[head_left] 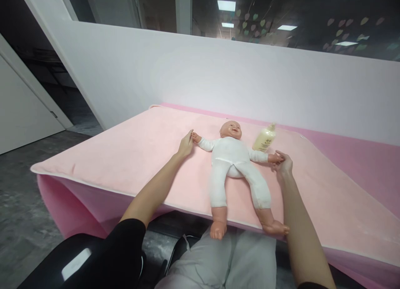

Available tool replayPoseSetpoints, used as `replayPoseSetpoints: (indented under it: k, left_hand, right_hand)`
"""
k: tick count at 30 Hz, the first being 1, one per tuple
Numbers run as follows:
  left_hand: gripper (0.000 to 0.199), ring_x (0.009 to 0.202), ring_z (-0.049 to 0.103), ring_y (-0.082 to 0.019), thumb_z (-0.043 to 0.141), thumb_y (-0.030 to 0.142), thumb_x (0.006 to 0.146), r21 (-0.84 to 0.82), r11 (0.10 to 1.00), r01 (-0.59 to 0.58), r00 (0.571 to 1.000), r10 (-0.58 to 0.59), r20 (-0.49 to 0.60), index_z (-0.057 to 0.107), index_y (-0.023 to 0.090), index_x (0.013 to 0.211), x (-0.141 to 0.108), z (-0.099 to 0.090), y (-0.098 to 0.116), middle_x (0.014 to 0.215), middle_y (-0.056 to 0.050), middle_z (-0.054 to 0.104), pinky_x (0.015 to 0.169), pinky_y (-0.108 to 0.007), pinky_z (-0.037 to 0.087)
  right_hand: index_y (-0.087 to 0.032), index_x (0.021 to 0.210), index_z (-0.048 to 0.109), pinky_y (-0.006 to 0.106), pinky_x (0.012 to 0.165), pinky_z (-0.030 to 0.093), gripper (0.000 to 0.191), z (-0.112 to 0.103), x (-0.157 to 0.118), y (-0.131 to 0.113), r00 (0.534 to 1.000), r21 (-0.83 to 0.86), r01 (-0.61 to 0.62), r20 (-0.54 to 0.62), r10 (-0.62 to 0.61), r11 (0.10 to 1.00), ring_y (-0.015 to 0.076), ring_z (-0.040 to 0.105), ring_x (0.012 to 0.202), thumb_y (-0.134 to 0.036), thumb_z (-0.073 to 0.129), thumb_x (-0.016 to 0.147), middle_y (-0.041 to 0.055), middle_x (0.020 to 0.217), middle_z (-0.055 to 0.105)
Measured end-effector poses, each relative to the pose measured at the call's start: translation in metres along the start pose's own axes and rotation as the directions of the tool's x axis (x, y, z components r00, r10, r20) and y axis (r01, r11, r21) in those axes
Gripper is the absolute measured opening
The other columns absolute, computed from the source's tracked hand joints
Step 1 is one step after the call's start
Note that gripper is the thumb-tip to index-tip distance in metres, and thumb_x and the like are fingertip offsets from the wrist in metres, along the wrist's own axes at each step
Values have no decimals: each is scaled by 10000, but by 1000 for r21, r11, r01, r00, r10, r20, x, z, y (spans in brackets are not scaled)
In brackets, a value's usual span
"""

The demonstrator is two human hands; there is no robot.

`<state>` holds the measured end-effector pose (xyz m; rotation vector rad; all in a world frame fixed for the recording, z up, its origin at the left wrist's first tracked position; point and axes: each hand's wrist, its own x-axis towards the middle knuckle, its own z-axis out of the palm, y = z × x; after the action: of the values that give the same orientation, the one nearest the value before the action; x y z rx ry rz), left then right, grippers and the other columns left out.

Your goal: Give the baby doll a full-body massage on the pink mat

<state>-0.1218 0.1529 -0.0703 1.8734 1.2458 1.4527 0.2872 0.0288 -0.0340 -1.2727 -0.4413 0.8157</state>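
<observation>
A baby doll [231,150] with a white cloth body lies on its back on the pink blanket [125,151], head away from me and feet over the near edge. Its arms are stretched out to both sides. At the doll's hand on the left, my left hand [186,144] has its fingers closed around the small fingers. My right hand [284,164] grips the doll's other hand between thumb and fingers. Just beyond that arm, a pale yellow pump bottle [265,138] leans at a tilt on the blanket.
Behind the table runs a white wall [218,72] with a window above it. A darker pink cover [359,164] shows beneath the blanket at the right. Below the table's near edge are my legs [225,260] and a black chair [81,260] at the left.
</observation>
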Motion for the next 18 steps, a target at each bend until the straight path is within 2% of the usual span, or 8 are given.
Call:
replayPoseSetpoints:
  k: [9, 15, 18]
  left_hand:
    - [539, 1030, 641, -241, 356, 441, 942, -43, 998, 52, 999, -52, 9, 516, 105, 1332, 1, 0, 2, 1241, -154, 635, 949, -384, 496]
    - [560, 1273, 530, -259, 378, 351, 912, -132, 987, 87, 996, -90, -16, 471, 93, 1400, 3, 2, -3, 1418, -137, 525, 1078, -405, 430]
    - [599, 1284, 526, -250, 376, 290, 876, -199, 974, 113, 993, -116, -4, 425, 94, 1440, 3, 3, -5, 1426, -118, 521, 1092, -415, 426]
  right_hand:
    - [-189, 920, 614, 209, 320, 244, 342, -1, 0, 0, 1000, -10, 2, -8, -2, 1000, 77, 372, 416, -370, 548, 638, -13, 687, 504]
    - [-189, 923, 605, 211, 320, 246, 292, 0, -2, -1, 1000, -20, -15, -4, 14, 1000, 72, 363, 394, -394, 510, 738, -20, 691, 508]
    - [-192, 927, 600, 214, 319, 249, 277, 0, -2, -1, 1000, -25, -22, -8, 21, 999, 76, 360, 386, -396, 490, 776, -26, 667, 492]
